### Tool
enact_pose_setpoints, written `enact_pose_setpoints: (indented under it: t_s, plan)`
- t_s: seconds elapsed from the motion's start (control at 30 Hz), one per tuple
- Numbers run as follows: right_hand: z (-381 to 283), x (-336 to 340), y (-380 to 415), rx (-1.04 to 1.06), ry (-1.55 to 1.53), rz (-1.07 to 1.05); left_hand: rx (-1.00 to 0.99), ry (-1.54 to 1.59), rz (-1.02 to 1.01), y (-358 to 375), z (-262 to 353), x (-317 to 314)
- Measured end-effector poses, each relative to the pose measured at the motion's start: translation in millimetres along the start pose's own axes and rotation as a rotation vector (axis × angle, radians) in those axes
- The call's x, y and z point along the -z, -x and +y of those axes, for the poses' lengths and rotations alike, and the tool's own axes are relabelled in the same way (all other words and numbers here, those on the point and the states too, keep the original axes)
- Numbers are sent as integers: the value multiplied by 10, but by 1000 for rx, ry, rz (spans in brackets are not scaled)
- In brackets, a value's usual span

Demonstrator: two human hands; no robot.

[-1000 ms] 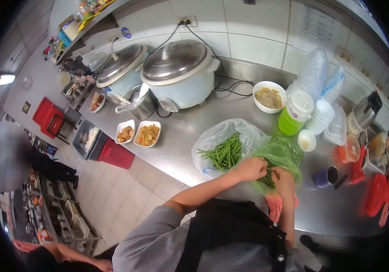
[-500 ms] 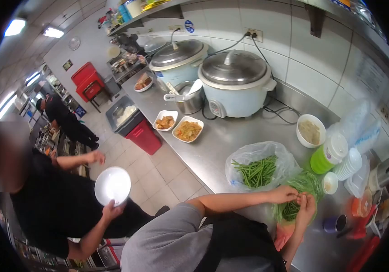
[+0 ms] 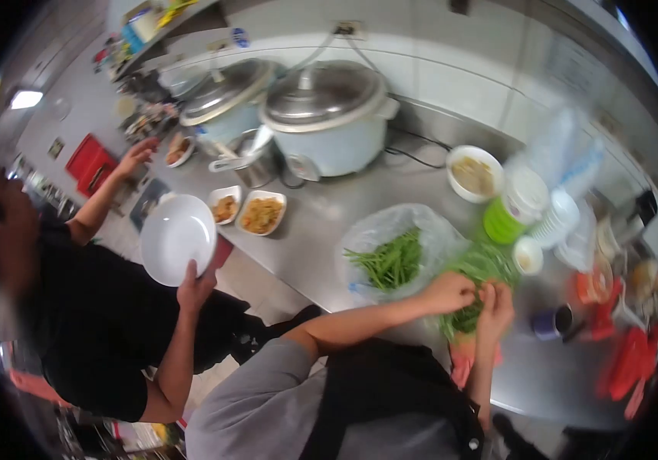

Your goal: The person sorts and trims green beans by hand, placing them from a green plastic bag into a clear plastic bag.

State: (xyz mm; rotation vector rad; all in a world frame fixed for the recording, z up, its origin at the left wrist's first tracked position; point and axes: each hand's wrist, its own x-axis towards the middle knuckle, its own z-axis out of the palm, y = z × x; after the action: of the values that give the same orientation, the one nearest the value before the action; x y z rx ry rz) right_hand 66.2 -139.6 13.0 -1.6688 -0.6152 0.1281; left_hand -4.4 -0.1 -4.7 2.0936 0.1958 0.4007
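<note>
My left hand [image 3: 450,293] and my right hand [image 3: 496,302] meet over a green plastic bag [image 3: 490,264] with dark green vegetables in it. Both have their fingers pinched closed, nearly touching; anything between them is too small and blurred to name. Just left of them, a clear plastic bag [image 3: 352,238] stands open on the counter and holds cut green beans [image 3: 390,261]. Below the green bag, by my right wrist, lies a reddish-orange plastic piece [image 3: 463,360].
A co-worker's hand holds a white bowl [image 3: 178,240] at the left. Two rice cookers [image 3: 325,126], a steel pot [image 3: 254,169] and small food dishes [image 3: 262,214] stand along the steel counter [image 3: 306,268]. Rightward are a white bowl [image 3: 458,178], a green container [image 3: 504,221], cups [image 3: 555,218] and a dark cup [image 3: 553,320].
My view has turned right, shifting the counter leftward in it. My hands stay pinched over the green bag. The co-worker has come closer and stretched an arm toward the dish at the counter's far end.
</note>
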Motion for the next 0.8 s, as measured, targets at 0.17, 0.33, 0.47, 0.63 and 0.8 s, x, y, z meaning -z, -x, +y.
enact_pose_setpoints:
  t_s: [0.17, 0.33, 0.47, 0.63, 0.8]
  plan:
    - [-682, -28, -117, 282, 36, 271, 43, -364, -177, 208, -167, -175]
    - [-1022, -580, -43, 592, 133, -66, -112, 5, 79, 391, -842, -679]
    - [-631, -581, 21, 319, 379, -352, -182, -640, -137, 191, -385, -175]
    - [-69, 109, -121, -49, 716, -473, 55, -617, -224, 96, -334, -8]
    - [687, -65, -16, -21, 807, -191, -36, -631, -245, -135, -110, -75]
